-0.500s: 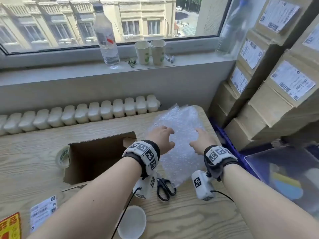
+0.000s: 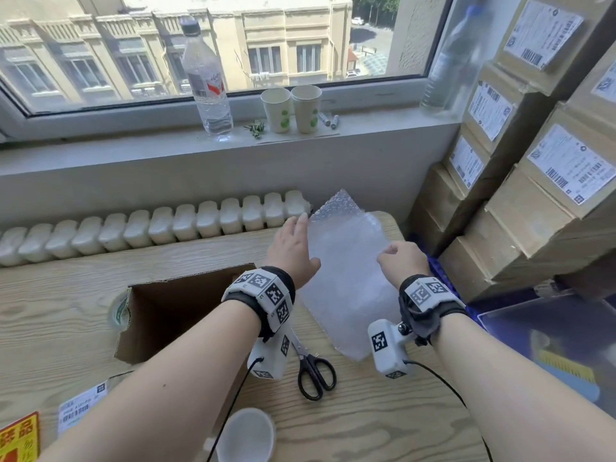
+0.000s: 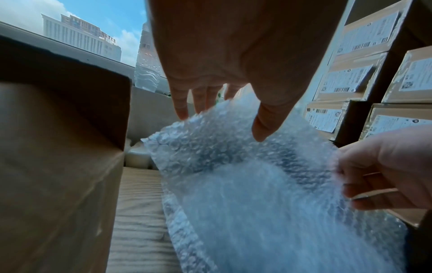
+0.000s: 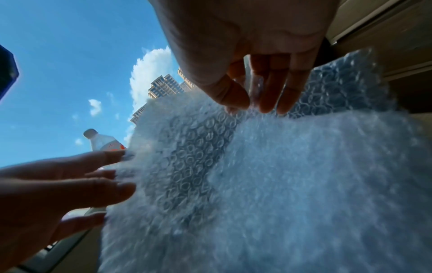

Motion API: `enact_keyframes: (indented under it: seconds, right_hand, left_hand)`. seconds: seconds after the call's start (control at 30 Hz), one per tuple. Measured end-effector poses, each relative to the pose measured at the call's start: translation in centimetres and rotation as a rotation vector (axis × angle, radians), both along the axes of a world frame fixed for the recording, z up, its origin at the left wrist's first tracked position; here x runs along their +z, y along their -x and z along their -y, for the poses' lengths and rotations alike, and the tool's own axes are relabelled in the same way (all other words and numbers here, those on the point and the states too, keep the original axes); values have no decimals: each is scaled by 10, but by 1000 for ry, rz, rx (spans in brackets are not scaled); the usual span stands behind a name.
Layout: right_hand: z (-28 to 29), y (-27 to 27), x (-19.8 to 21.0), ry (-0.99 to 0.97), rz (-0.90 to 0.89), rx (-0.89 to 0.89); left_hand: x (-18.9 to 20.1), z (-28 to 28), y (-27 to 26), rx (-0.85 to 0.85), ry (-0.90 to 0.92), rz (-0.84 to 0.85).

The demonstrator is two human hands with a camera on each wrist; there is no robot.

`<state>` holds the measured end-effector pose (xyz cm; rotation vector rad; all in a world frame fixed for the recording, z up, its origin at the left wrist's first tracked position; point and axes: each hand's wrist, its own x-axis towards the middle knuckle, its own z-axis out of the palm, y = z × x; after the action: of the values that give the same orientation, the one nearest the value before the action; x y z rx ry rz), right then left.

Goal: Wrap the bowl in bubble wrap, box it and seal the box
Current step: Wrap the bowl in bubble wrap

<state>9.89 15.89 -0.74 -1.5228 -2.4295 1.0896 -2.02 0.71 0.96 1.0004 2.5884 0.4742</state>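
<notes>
A sheet of bubble wrap [image 2: 346, 278] lies on the wooden table [image 2: 383, 411], with its far corner raised. My left hand [image 2: 293, 248] has straight fingers against the sheet's left edge and its thumb on top. My right hand [image 2: 403, 258] pinches the right edge between thumb and fingers. The right wrist view shows that pinch [image 4: 245, 46] on the wrap [image 4: 257, 184]. In the left wrist view the left hand's fingers [image 3: 182, 107] reach the wrap [image 3: 257, 184]. A white bowl [image 2: 248, 435] sits near the table's front edge. The open cardboard box [image 2: 180, 311] stands left of my left wrist.
Black scissors [image 2: 315, 371] lie between my forearms. A tape roll [image 2: 118, 311] lies behind the box. Labelled cartons [image 2: 533, 161] are stacked at the right, above a blue bin [image 2: 550, 345]. A water bottle [image 2: 206, 81] and two paper cups [image 2: 290, 108] stand on the sill.
Both hands have reached farther away from me along the wrap. The left hand's fingers have straightened along the left edge, the right hand has closed on the right edge, and the far corner has risen.
</notes>
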Motion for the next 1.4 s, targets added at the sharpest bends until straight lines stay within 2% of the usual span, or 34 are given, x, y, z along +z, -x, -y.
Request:
enact_keyframes:
  seconds: [0.23, 0.4, 0.47, 0.57, 0.7, 0.73, 0.97, 1.07, 1.23, 1.4]
  right_hand:
    - [10, -11, 32, -52, -50, -80]
    - [37, -22, 53, -153, -34, -114]
    - [50, -28, 62, -176, -45, -107]
    - [66, -42, 68, -54, -108, -100]
    - [102, -55, 73, 395, -304, -176]
    - [111, -58, 74, 448, -316, -181]
    - [172, -57, 65, 444, -211, -118]
    - [203, -51, 61, 558, -133, 2]
    - [257, -39, 63, 644, 23, 281]
    - [284, -23, 57, 677, -66, 247]
  left_hand:
    - [41, 14, -9, 15, -150, -102]
    - [68, 45, -21, 32, -287, -163]
    - [78, 64, -21, 84, -386, -133]
    - [88, 98, -15, 186, -558, -59]
    - [89, 143, -7, 287, -678, -2]
    - [87, 153, -6, 302, -689, 4]
    - [73, 222, -5, 379, -843, 108]
    - [72, 247, -5, 381, -917, 164]
    - [79, 286, -8, 354, -951, 167]
    - [72, 325, 4, 376, -942, 247]
